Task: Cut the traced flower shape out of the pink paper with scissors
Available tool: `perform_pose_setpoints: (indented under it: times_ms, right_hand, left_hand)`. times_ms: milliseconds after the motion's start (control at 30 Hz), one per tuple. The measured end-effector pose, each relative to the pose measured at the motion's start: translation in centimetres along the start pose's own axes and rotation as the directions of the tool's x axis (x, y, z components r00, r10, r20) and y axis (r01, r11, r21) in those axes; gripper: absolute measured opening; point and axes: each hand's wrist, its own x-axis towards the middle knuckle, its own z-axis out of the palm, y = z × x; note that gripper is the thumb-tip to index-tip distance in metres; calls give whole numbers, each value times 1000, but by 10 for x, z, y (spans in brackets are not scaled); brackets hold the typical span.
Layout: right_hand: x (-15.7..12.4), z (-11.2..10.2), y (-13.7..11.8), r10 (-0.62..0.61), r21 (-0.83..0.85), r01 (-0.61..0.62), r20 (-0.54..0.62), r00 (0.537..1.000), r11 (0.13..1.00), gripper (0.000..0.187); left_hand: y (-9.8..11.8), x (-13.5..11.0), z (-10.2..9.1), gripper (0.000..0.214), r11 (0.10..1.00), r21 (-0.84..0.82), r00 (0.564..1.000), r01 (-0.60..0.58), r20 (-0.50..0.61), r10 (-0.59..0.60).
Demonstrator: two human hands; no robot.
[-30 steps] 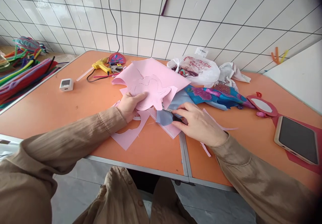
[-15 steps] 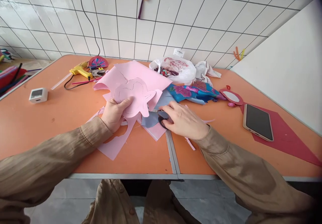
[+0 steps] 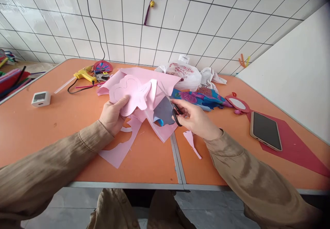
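Pinched between the thumb and fingers of my left hand (image 3: pixel 114 114) is a pink felt cutout (image 3: pixel 131 95) with a drawn outline and a notched, wavy edge. My right hand (image 3: pixel 194 117) grips black-handled scissors (image 3: pixel 176 115), their blades pointing up and left, apart from the cutout's right side. Behind and below the cutout lies a larger pink felt sheet (image 3: pixel 165 77). A grey-blue piece (image 3: pixel 164 110) shows under the scissors. Pink scraps (image 3: pixel 117 153) rest on the table below my left hand, and a thin pink offcut (image 3: pixel 191 144) lies below my right hand.
On the orange table (image 3: pixel 77 129), a yellow glue gun (image 3: pixel 86 74) and a white box (image 3: pixel 41 99) stand left. Behind are a white plastic bag (image 3: pixel 189 74) and blue patterned cloth (image 3: pixel 203 96). A phone (image 3: pixel 266 130) rests on red felt (image 3: pixel 294 146) at right.
The scissors have moved up and away from the cutout, and their blades now show. The cutout has shifted slightly left and up. A pink offcut below my right hand is more visible.
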Motion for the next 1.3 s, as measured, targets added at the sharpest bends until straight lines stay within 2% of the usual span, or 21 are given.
perform_pose_setpoints:
  times_ms: [100,200,300,367,433,467,533,600,667,800,900,1033,1300]
  right_hand:
    - [-3,-2,-3,-20,-229,32,53,998,973,45]
    - [-7,-6,-7,40,-461,27,135,990,887,44]
    - [-8,-16,-10,102,-537,17,191,976,843,36]
    - [-8,-25,-12,109,-444,-28,158,981,896,28]
    - [-8,-33,-15,87,-148,-66,144,986,987,28]
    - [-8,-36,-16,65,32,-72,172,983,997,31]
    - [-10,-36,-20,1,233,-50,206,979,971,45]
    - [-12,-29,-24,-54,464,-58,224,973,884,55]
    - [-14,-18,-25,-65,558,-112,288,955,822,57]
    - [-18,1,-24,1,639,-268,386,923,721,60]
    - [-17,8,-25,31,652,-339,435,900,678,59]
    - [-14,10,-26,71,644,-368,438,896,671,62]
    - [-14,9,-25,95,652,-377,425,900,658,63]
  left_hand:
    - [9,2,3,18,1000,2,999,-20,-41,20]
    - [16,4,4,10,999,-13,997,-45,-69,44]
    - [16,3,4,7,998,-15,995,-55,-79,54]
    - [13,1,4,6,999,-16,996,-51,-77,50]
    - [8,-1,4,6,999,-19,996,-47,-73,46]
    - [6,-2,3,7,999,-16,996,-49,-69,48]
    - [2,-4,2,12,998,2,997,-55,-48,55]
    - [-2,-5,1,21,998,32,998,-57,-23,58]
    - [-6,-6,0,27,998,47,999,-51,-6,52]
    - [-9,-8,-1,28,999,19,999,-38,9,38]
    - [-11,-8,-2,26,999,26,999,-29,44,27]
    - [-14,-10,-4,31,998,55,995,-2,101,-3]
    - [-18,-15,-1,39,995,96,991,37,127,-49]
